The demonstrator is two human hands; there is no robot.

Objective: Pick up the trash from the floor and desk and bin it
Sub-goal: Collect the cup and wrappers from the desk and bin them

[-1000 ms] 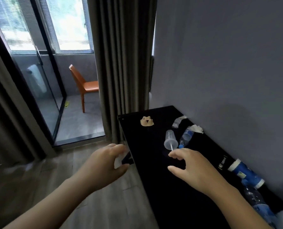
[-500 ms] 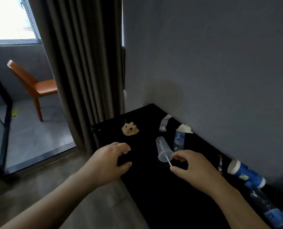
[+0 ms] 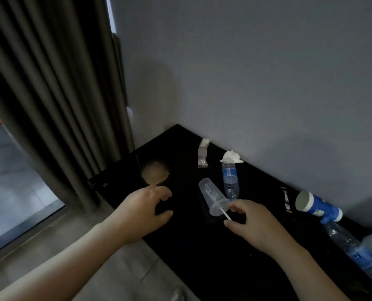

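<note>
The cup [image 3: 213,197] lies on its side mid-bench. The right grip [image 3: 254,224] is apart around its straw [image 3: 225,213] (left grip [image 3: 141,211] also apart, empty). Pulling the straw alone may slip it out, and the cup would roll.

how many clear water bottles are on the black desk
2. One clear plastic bottle with a blue label lies mid-desk beside the tipped translucent cup; the other bottle lies at the right edge, past the blue white-capped canister. More may sit beyond the frame.

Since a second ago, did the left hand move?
Yes. The left hand went from beside the desk to over it, nearer the brown scrap.
</note>
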